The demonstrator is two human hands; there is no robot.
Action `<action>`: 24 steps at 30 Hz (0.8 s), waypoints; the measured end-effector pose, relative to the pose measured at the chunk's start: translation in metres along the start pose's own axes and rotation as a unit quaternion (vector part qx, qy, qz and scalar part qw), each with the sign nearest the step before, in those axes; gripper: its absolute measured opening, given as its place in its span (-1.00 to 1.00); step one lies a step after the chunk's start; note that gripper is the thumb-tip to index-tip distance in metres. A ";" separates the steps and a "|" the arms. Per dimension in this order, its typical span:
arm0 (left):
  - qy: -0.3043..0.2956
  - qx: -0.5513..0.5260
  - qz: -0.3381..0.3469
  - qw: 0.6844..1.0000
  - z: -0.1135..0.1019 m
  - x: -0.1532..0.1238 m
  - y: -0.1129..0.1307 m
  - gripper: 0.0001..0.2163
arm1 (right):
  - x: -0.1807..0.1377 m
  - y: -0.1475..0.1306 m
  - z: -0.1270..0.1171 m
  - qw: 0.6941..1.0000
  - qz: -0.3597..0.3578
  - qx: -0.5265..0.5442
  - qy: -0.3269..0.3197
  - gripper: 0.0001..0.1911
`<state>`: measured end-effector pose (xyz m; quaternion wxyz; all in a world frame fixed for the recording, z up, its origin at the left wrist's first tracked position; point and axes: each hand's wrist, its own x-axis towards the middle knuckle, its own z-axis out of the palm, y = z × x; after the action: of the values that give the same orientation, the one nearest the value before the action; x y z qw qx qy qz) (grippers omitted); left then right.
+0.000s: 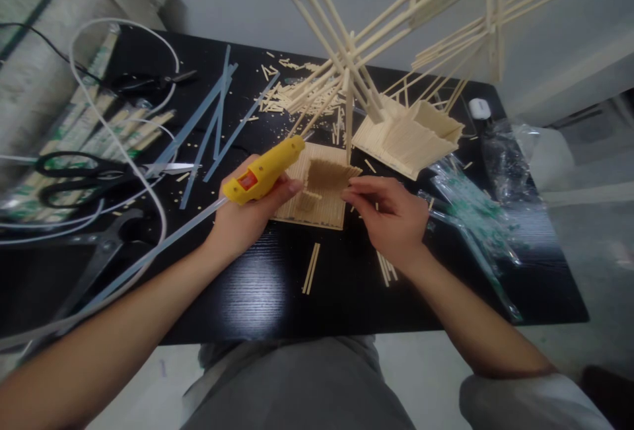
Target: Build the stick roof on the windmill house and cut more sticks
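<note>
In my left hand (242, 209) is a yellow hot glue gun (265, 170), its nozzle pointing up and to the right. A long bluish glue stick (191, 224) runs out of its back end. My right hand (393, 215) pinches at the right edge of a small curved wall of wooden sticks (329, 181); whether a loose stick sits between the fingertips is hidden. This wall stands on a square base of thin sticks (317, 220), where a windmill-like tower of sticks (348, 106) also rises. My left thumb lies over the base's left side.
A second stick windmill model (411, 133) stands behind on the right. Black-handled scissors (99, 176), pliers (109, 242), glue sticks (212, 113) and a white cable (153, 199) lie left. Cut stick pieces (307, 100) are heaped at the back; plastic wrappers (475, 212) lie right.
</note>
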<state>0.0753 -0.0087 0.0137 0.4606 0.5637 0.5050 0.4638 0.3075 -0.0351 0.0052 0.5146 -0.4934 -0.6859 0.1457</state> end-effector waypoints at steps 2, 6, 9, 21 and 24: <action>-0.004 0.011 0.010 1.000 -0.005 0.000 -0.001 -0.76 | -0.001 0.002 -0.001 1.000 0.021 0.023 -0.003 -0.75; 0.013 0.022 0.028 0.999 -0.014 0.000 -0.002 -0.78 | -0.002 0.001 -0.004 0.998 0.048 0.049 -0.008 -0.73; 0.027 0.020 0.036 0.999 -0.016 0.001 -0.003 -0.79 | -0.001 0.000 -0.008 0.998 0.038 0.047 -0.005 -0.75; 0.036 0.040 0.029 0.998 -0.012 -0.002 0.001 -0.77 | 0.000 0.004 -0.008 0.997 0.031 0.056 -0.031 -0.72; 0.036 0.024 0.022 0.999 -0.013 -0.002 0.000 -0.76 | 0.004 0.002 -0.010 0.995 0.040 0.072 -0.056 -0.78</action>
<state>0.0625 -0.0101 0.0158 0.4182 0.5683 0.5195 0.4819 0.3172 -0.0335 0.0102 0.5031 -0.4729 -0.6815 0.2427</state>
